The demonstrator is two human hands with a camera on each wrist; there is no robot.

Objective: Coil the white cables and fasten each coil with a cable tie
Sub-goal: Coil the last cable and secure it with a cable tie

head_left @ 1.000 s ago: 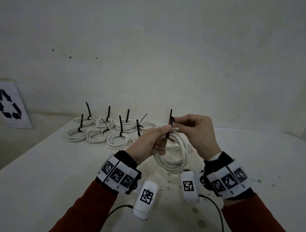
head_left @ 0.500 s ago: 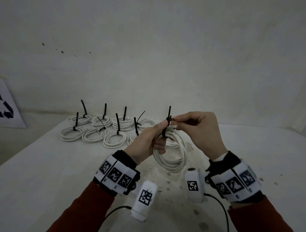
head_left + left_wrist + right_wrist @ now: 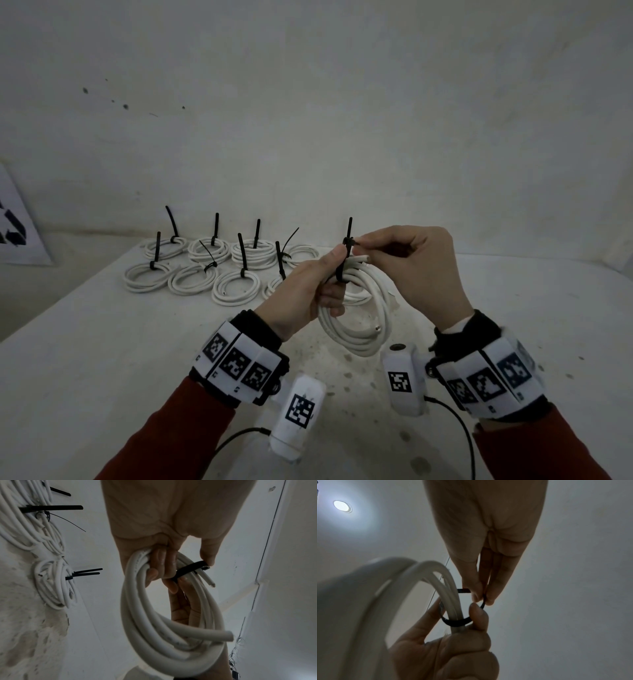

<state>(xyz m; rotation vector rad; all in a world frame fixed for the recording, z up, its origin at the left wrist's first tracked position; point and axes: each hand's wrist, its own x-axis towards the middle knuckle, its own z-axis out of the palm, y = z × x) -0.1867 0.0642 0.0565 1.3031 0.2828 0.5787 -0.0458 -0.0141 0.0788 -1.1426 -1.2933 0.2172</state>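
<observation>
A white cable coil (image 3: 363,315) hangs above the table, gripped at its top by my left hand (image 3: 310,287), whose fingers curl through the loop (image 3: 163,566). A black cable tie (image 3: 344,263) is looped loosely round the coil's strands (image 3: 456,622). My left thumb presses against the tie (image 3: 190,568). My right hand (image 3: 407,260) pinches the tie near its head (image 3: 483,599) between thumb and forefinger, and the tie's tail sticks up above the fingers. One cut cable end (image 3: 212,584) pokes out beside the tie.
Several tied white coils (image 3: 219,270) with upright black tie tails lie in two rows at the table's far left. The white table (image 3: 102,359) has stains near the front. A printed sheet (image 3: 17,233) leans on the left wall.
Both hands stay together on the coil and tie and have barely shifted. The tie loop looks slightly more closed around the strands.
</observation>
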